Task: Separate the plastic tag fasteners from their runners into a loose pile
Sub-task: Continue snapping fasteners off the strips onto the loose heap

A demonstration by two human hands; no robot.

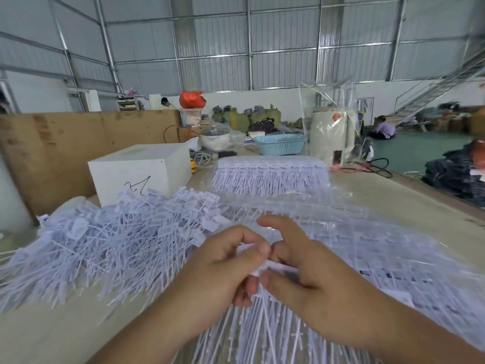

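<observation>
A big loose pile of white plastic tag fasteners (pixel 123 232) covers the left of the table. Both hands meet at the centre over a strip of fasteners still joined to their runner (pixel 262 334), whose thin tails hang toward me. My left hand (pixel 223 271) curls its fingers round the strip's head end. My right hand (pixel 296 264) pinches the white tag heads (pixel 275 266) right beside it. A neat stack of joined strips (pixel 270 174) lies farther back. Clear plastic bags (pixel 380 240) spread under and right of the hands.
A white box (pixel 141 169) stands at the back left against a brown board (pixel 65 145). Behind the stack are a blue basket (pixel 280 144), a pot and a cream appliance (pixel 332 135). The table edge runs along the right, with green floor and dark bundles beyond.
</observation>
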